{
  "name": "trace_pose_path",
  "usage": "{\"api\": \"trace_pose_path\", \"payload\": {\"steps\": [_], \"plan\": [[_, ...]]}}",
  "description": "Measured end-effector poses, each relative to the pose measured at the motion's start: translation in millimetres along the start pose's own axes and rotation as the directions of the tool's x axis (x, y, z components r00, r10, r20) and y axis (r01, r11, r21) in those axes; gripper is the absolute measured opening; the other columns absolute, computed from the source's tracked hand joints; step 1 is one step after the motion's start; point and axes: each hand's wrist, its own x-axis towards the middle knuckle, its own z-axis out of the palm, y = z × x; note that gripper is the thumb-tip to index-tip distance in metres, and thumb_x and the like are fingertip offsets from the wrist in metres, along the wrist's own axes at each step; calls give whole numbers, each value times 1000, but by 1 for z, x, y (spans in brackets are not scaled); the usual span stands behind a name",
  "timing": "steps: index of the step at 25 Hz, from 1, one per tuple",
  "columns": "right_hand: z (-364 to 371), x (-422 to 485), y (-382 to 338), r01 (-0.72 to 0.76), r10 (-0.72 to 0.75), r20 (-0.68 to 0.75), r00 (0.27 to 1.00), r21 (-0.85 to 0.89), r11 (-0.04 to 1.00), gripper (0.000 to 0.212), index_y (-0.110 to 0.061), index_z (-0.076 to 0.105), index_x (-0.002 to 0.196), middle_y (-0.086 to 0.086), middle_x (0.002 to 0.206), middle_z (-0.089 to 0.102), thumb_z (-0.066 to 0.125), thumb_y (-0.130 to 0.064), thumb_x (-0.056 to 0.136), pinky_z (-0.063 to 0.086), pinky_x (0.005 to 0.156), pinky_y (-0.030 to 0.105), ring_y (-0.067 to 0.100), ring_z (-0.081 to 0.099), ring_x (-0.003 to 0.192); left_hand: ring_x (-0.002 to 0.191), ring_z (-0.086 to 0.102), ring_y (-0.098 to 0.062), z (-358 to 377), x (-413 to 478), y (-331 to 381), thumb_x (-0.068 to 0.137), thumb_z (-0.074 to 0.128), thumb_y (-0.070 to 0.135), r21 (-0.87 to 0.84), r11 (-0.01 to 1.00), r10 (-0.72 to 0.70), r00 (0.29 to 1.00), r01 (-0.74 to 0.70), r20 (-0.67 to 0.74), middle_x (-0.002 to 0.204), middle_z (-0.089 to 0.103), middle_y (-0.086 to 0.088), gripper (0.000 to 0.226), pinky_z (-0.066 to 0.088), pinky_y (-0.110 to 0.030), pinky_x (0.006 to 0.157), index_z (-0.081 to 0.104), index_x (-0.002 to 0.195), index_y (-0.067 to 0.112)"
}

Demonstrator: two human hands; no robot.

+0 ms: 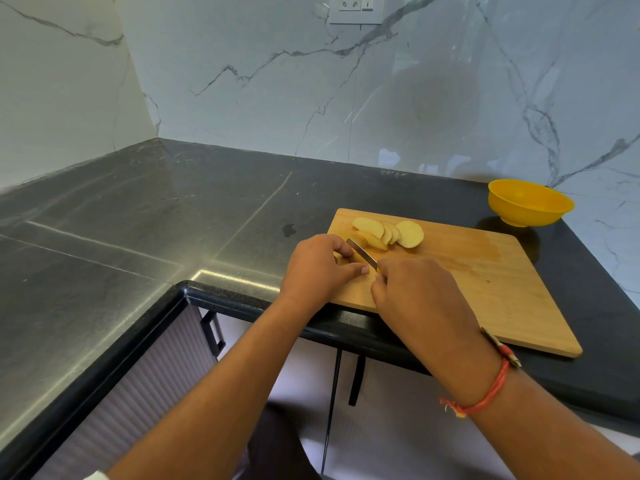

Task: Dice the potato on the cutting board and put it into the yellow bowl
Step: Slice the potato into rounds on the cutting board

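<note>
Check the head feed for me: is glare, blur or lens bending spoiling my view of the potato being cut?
Head view: sharp on the pale potato slices and light wooden cutting board; bright glare streaks on the grey stone countertop left of the board; wide-angle bending curves the counter edges; the left hand and right hand partly cover the potato piece under the steel knife.

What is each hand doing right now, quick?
The left hand holds the potato piece with curled fingers.
The right hand grips the knife.
</note>
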Motion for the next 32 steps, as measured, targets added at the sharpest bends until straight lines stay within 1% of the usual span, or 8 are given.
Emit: {"api": "trace_pose_path", "payload": {"steps": [5,10,11,14,18,24,27,32], "plan": [[7,5,-3,-3,10,80,997,-81,997,21,-23,59,118,1,105,63,48,-26,100,47,77,29,16,61,93,74,52,-5,1,1,-2,76,81,42,-25,1000,15,1000,-15,-3,79,59,16,26,43,-22,71,73,94,25],[10,17,-3,-6,38,306,951,-105,994,32,-16,48,134,8,131,53,43,-23,103,40,98,33,22,52,120,80,57,-8,0,2,-3,77,81,35,-41,999,27,1000,-26,9,93,70,8,21,51,-29,80,75,93,23],[12,18,-3,-3,37,308,951,-111,994,30,-15,50,131,8,129,54,43,-23,103,41,96,34,22,53,116,80,57,-8,0,2,-3,78,80,34,-41,999,29,1000,-28,10,93,70,8,20,51,-29,80,75,93,23],[6,20,-1,30,-8,193,981,-114,993,19,-17,62,112,3,96,59,49,-21,99,45,76,31,18,56,85,80,57,-8,1,3,-3,78,81,34,-36,999,29,1000,-28,10,93,70,8,19,51,-29,81,75,92,23],[-3,20,0,16,-11,178,984,-27,999,19,-20,65,109,3,97,64,50,-23,98,54,82,33,18,61,90,83,60,-10,0,3,-4,77,81,32,-70,997,16,1000,-15,17,92,71,8,16,52,-31,84,75,90,24],[1,20,-2,-10,5,150,989,32,999,17,-20,65,99,4,92,63,49,-24,96,54,73,35,19,59,83,81,61,-7,0,3,-5,77,81,31,-84,996,6,1000,-4,24,88,70,11,15,52,-28,81,76,91,25],[3,20,-1,-19,10,165,986,51,999,17,-20,66,100,4,93,62,50,-24,96,53,75,35,20,59,86,70,55,-4,2,3,-5,77,82,31,-92,996,-4,1000,5,4,78,68,13,12,49,-25,74,77,86,24],[3,16,2,-25,16,204,979,41,999,17,-18,66,106,5,99,63,55,-23,94,54,81,36,21,61,92,77,59,-7,3,2,-2,77,82,32,-75,997,-27,1000,26,-11,84,69,11,16,52,-28,80,76,88,23]]}}
